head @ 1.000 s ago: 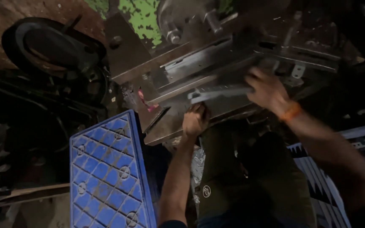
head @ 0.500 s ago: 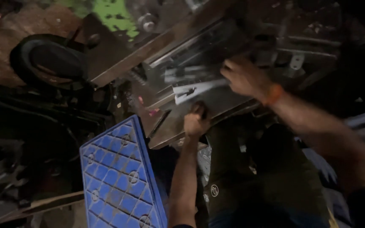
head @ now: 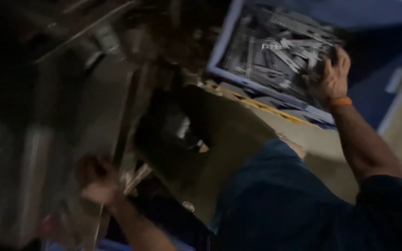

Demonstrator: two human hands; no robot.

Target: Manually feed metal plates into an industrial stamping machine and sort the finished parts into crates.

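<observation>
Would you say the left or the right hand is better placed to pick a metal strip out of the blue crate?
Right. The right hand is already inside the blue crate, on the metal strips. The left hand is far off, by the dark machine.

My one camera sits on my head and looks steeply down past my blue-clad lap, tilted so the scene runs askew. It is close: my left hand (head: 96,179) blurs low on the left at the dark metal machine (head: 70,107), and my right hand (head: 330,76) reaches to the upper right over the blue crate (head: 224,56). No second view overlaps it.
</observation>
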